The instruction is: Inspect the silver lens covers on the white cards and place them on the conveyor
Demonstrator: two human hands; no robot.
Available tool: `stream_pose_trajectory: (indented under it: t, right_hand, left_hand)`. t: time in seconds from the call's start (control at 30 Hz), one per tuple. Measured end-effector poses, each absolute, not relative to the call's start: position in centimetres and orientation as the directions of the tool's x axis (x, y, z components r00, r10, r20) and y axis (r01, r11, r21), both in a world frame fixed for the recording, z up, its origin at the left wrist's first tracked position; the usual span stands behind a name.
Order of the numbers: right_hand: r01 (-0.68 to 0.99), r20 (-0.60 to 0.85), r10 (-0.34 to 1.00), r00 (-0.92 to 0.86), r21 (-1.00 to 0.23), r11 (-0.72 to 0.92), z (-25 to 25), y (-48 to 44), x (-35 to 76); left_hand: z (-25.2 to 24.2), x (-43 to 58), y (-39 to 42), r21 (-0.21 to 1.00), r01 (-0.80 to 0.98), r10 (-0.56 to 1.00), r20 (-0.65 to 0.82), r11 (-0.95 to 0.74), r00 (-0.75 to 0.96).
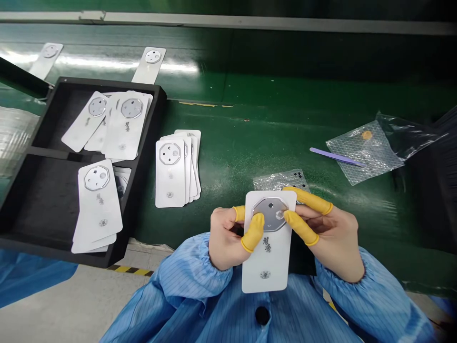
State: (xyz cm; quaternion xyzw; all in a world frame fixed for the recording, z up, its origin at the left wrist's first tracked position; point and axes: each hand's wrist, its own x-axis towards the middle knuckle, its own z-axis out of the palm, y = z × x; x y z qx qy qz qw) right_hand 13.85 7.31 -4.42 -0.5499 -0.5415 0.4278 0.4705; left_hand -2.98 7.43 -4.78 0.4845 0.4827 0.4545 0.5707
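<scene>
A white card-like panel (267, 262) with a grey octagonal plate (270, 209), dark characters and a small round emblem is held upright in front of my chest. My left hand (230, 238) grips its left edge, yellow-cotted thumb on the front and the other fingers mostly hidden behind. On the upper right side, my right hand (326, 233) pinches the panel, its thumb at a small clear round spot on the plate and its index finger at the top corner. Just behind the panel lies a clear plastic sheet (276, 181) with several black dots, partly covered.
Similar panels form a stack (170, 176) on the green bench (235, 138). More lie in a black two-compartment tray (67, 155) at left. Single panels (149, 66) lie beyond it. Purple tweezers (333, 156) rest across bubble wrap (367, 152) at right.
</scene>
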Motion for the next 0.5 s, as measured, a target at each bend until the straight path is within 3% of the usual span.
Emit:
stream_pose_trajectory:
  t: [0.1, 0.23, 0.37, 0.5]
  right_hand:
    - [0.166, 0.003, 0.998, 0.065, -0.986, -0.008, -4.8, 7.5, 13.7]
    - [0.121, -0.048, 0.999, 0.024, -0.991, -0.05, -5.2, 7.8, 13.6]
    - [0.135, -0.073, 0.997, 0.004, -0.988, -0.073, -5.7, 8.0, 13.8]
    - [0.283, 0.04, 0.999, 0.027, -0.959, 0.03, -6.1, 8.0, 14.8]
  left_hand:
    - [-4.9, -3.1, 8.0, 0.984, -0.064, 0.982, -0.158, 0.165, 0.107]
    - [-5.3, -3.5, 8.7, 0.888, -0.225, 0.913, -0.364, 0.4, 0.187]
    - [-5.3, -3.7, 8.4, 0.85, -0.326, 0.908, -0.358, 0.414, 0.219]
    - [-5.5, -4.8, 8.9, 0.874, -0.25, 0.906, -0.375, 0.416, 0.197]
